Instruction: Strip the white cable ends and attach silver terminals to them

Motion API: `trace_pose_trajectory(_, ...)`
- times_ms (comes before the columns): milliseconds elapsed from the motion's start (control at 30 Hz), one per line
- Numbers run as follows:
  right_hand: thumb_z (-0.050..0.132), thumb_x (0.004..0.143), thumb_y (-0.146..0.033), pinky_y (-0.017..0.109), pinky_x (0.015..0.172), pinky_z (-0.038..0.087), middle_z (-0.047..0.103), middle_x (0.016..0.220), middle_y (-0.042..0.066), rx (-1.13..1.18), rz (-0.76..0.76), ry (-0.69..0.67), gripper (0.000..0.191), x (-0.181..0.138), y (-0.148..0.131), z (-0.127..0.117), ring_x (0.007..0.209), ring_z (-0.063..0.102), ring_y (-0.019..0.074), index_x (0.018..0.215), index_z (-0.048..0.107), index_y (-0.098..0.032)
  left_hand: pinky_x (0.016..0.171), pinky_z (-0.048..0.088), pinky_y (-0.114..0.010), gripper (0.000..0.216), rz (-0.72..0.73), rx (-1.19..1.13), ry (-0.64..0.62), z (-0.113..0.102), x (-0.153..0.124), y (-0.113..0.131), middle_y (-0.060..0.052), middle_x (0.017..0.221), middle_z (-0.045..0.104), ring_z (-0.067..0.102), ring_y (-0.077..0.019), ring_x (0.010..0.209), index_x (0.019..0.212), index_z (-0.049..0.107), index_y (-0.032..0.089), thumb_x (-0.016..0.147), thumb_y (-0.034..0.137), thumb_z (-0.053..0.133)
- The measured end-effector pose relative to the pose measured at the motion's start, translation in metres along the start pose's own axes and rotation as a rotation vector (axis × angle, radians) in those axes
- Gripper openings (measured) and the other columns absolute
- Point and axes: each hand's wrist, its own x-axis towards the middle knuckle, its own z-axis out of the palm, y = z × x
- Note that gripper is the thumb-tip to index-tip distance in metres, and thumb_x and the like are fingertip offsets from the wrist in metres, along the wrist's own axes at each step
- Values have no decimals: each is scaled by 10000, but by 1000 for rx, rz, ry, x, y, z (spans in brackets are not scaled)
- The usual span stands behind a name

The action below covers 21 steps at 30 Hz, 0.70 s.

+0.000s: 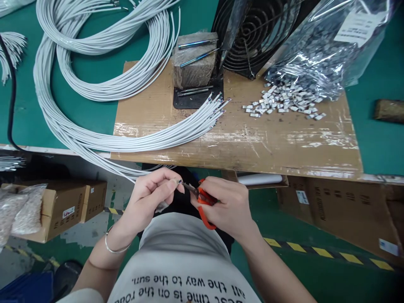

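Note:
In front of my waist, my left hand is closed in a pinch, with a tiny light tip with a dark mark showing at its fingertips. It looks like the end of a white wire, mostly hidden by the fingers. My right hand is wrapped round orange-handled scissors. Their dark blades point left and meet the pinched tip; I cannot tell whether they touch it. A small translucent scrap shows under my left palm. Several white wires hang off the table edge and run behind my left hand.
A large bundle of white wires lies over the cardboard sheet. Beyond it are a wrapped block with metal rods, a soldering iron, a black fan, loose small white connectors and a plastic bag.

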Motion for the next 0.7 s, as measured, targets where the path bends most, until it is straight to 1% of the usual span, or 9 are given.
trace_pose_trajectory(133, 643, 823, -60, 277, 514, 232, 307, 633, -64, -7, 1, -5, 425, 0, 1, 0, 584, 258, 101, 675, 288, -241, 469, 184, -243, 219, -12, -6, 5, -1, 1, -3, 17, 658, 630, 279, -64, 513, 928, 801, 191, 1040, 373, 753)
trace_pose_trajectory(267, 647, 843, -89, 271, 514, 240, 323, 628, -66, 47, 64, -42, 411, -1, 0, -1, 569, 277, 93, 672, 305, -237, 479, 212, -236, 247, -21, -21, 5, 0, 2, -4, 24, 619, 572, 338, -74, 522, 916, 799, 191, 1030, 408, 765)
trace_pose_trajectory(400, 661, 883, -158, 261, 521, 283, 394, 640, -55, 115, 155, -131, 356, 0, -2, -5, 572, 344, 97, 679, 379, -233, 478, 233, -226, 244, 4, -40, 8, 4, 3, -1, 38, 591, 540, 309, -68, 515, 888, 792, 182, 1024, 384, 775)
trace_pose_trajectory(500, 666, 909, -183, 253, 525, 297, 418, 651, -51, 163, 187, -168, 349, 3, -4, -8, 578, 363, 95, 681, 405, -227, 480, 254, -217, 207, 25, -31, 14, 5, 3, -1, 13, 673, 628, 343, -70, 543, 903, 802, 186, 1018, 358, 787)
trace_pose_trajectory(600, 662, 908, -171, 249, 526, 298, 424, 653, -51, 196, 184, -181, 345, 5, -6, -8, 579, 367, 92, 678, 410, -224, 484, 264, -212, 186, 16, -27, 3, 4, 3, -3, -18, 774, 717, 382, -71, 565, 932, 811, 196, 1012, 364, 798)
trace_pose_trajectory(700, 651, 902, -148, 250, 524, 293, 415, 645, -53, 216, 177, -191, 338, 6, -7, -8, 572, 364, 92, 671, 416, -222, 494, 261, -211, 204, 5, 3, -15, 2, 3, -5, -14, 747, 713, 371, -68, 565, 923, 809, 195, 1016, 377, 796)
